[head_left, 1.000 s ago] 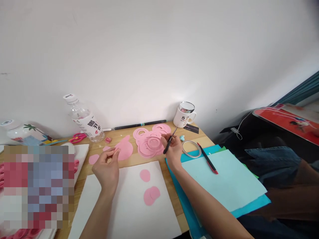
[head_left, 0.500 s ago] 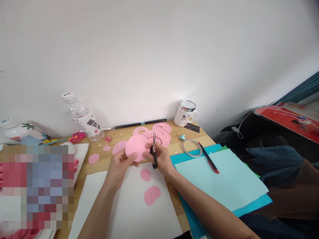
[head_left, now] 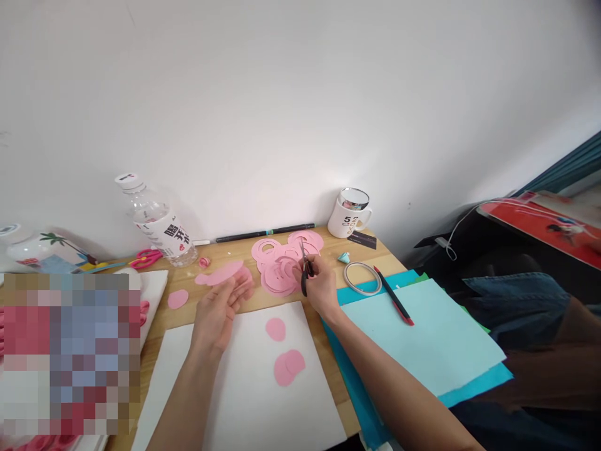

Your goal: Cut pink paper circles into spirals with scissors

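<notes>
My right hand (head_left: pixel 320 285) grips small black scissors (head_left: pixel 304 275), blades pointing up over a pile of pink paper rings (head_left: pixel 282 263). My left hand (head_left: pixel 218 310) lies palm up with fingers stretched, a pink paper disc (head_left: pixel 221 273) resting on its fingertips. Three small pink paper circles (head_left: pixel 286 357) lie on a white sheet (head_left: pixel 235 401) in front of me on the wooden table (head_left: pixel 323 250).
A plastic bottle (head_left: pixel 159 224), pink scissors (head_left: pixel 146 258), a black pen (head_left: pixel 263 233) and a white mug (head_left: pixel 350 214) stand along the wall. A tape ring (head_left: pixel 360 279) and a red pen (head_left: pixel 393 295) lie beside light blue sheets (head_left: pixel 422 338). Another person's knees are at the right.
My hands have parted: the right one carried the scissors right and back over the rings, while the left opened flat, the pink disc now lying on its fingertips.
</notes>
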Demonstrator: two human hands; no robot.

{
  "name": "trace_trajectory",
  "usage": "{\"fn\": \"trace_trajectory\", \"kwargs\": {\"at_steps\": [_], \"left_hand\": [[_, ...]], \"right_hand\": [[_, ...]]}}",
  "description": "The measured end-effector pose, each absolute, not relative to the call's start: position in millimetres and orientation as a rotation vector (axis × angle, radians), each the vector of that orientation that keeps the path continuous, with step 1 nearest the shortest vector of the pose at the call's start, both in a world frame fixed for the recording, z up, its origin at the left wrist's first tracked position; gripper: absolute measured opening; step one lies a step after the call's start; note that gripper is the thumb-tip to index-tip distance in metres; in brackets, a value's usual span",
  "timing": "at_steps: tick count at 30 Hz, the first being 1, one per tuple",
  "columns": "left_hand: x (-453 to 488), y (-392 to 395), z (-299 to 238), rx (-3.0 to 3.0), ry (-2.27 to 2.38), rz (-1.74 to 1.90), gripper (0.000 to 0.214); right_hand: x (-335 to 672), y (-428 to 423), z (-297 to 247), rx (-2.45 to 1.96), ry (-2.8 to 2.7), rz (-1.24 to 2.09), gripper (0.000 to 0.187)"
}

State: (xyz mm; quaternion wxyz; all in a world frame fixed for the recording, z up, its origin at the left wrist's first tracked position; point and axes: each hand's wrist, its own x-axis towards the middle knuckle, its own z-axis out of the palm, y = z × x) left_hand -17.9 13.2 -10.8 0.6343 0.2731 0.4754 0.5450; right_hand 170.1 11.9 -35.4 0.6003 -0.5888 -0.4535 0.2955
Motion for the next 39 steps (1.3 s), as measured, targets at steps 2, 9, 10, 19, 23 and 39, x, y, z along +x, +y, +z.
{"fn": "trace_trajectory", "kwargs": {"at_steps": [2, 9, 10, 19, 23, 39], "left_hand": [[-16.7, 10.3, -11.1, 0.724, 1.056, 1.105, 0.025], [-11.0, 1.9, -4.9, 0.883, 0.802, 0.860, 0.046], [-10.5, 1.2, -3.8, 0.888, 0.764, 0.846, 0.047], [-13.2, 5.7, -8.3, 0.837, 0.908, 1.044, 0.037], [-14.9, 7.2, -5.4, 0.777, 0.887, 1.142, 0.037], [-15.1, 8.9, -16.1, 0.948, 1.319, 1.268, 0.037]], "right_hand": [[166.4, 10.0, -29.6, -1.123, -0.950, 0.963, 0.023], [162.5, 9.2, -24.5, -0.860, -0.778, 1.224, 0.037], [161.3, 8.0, -24.9, -0.866, -0.819, 1.217, 0.036], [152.3, -2.6, -22.0, -0.871, -1.001, 1.154, 0.031], [155.4, -0.5, -20.2, -0.888, -0.918, 1.134, 0.031], [171.5, 9.4, -34.3, -1.426, -1.116, 0.975, 0.030]]}}
